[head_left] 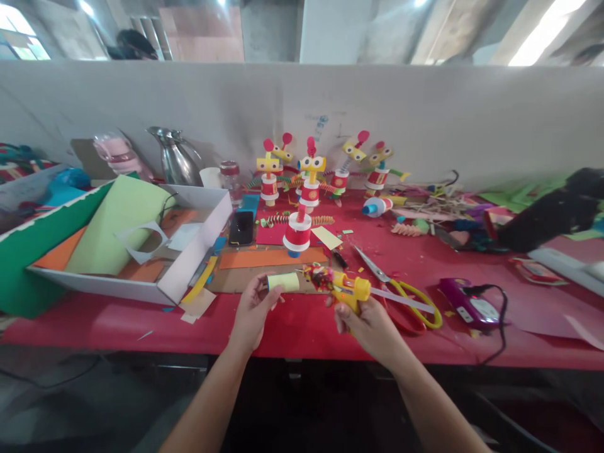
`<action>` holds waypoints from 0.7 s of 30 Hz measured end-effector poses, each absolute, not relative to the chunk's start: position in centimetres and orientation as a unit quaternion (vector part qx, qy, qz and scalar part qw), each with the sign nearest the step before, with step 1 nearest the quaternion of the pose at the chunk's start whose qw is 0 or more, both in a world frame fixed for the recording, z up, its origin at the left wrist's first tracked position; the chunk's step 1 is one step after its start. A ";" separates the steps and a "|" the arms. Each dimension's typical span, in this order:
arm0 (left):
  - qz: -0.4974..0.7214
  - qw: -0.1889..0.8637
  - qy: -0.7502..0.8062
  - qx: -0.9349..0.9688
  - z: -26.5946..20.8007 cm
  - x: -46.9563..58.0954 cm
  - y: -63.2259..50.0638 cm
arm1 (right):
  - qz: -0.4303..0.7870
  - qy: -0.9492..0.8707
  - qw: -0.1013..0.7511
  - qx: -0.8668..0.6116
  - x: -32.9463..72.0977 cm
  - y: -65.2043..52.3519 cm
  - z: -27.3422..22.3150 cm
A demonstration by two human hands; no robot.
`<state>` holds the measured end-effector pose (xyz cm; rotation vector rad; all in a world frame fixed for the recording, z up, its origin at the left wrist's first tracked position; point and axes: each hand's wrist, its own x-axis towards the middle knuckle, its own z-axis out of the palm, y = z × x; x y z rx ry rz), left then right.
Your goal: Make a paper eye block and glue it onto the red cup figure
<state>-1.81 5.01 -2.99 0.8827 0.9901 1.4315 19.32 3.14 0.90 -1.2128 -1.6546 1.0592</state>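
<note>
Between the fingers of my left hand (252,311) is a small pale yellow paper roll (285,282), lying sideways. My right hand (370,324) grips a yellow hot glue gun (346,288) with a white glue stick out of its back. The gun's nozzle points left, close to the right end of the roll; whether they touch I cannot tell. Just beyond my hands a red and white paper-cup figure (298,233) stands upright on the table, with coiled paper arms. Scissors (403,289) with a yellow handle lie right of the glue gun.
An open white box (155,286) of coloured paper stands at left. Behind it are a steel jug (177,157) and a phone (241,227). Several finished-looking cup figures (311,179) stand along the wall. A purple power socket (472,305) with a cable sits at right, before paper scraps.
</note>
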 end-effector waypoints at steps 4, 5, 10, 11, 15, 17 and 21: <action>0.603 0.564 0.419 0.377 -3.1 -1.8 5.1 | 0.417 -0.662 0.397 -0.481 18.8 3.3 -0.1; 0.602 0.564 0.420 0.378 -3.2 -1.8 5.2 | 0.417 -0.660 0.398 -0.481 18.7 3.4 -0.3; 0.597 0.564 0.425 0.380 -3.3 -1.8 5.2 | 0.417 -0.660 0.385 -0.492 18.5 3.5 -0.8; 0.596 0.565 0.427 0.379 -3.3 -1.8 5.1 | 0.415 -0.662 0.381 -0.495 18.5 3.5 -0.8; 0.595 0.567 0.430 0.375 -3.2 -1.9 5.0 | 0.409 -0.666 0.374 -0.499 18.3 3.6 -0.8; 0.594 0.565 0.430 0.377 -3.2 -1.9 5.0 | 0.404 -0.671 0.370 -0.500 18.2 3.6 -0.8; 0.592 0.565 0.427 0.385 -3.0 -1.8 5.0 | 0.410 -0.675 0.367 -0.492 17.9 3.5 -0.6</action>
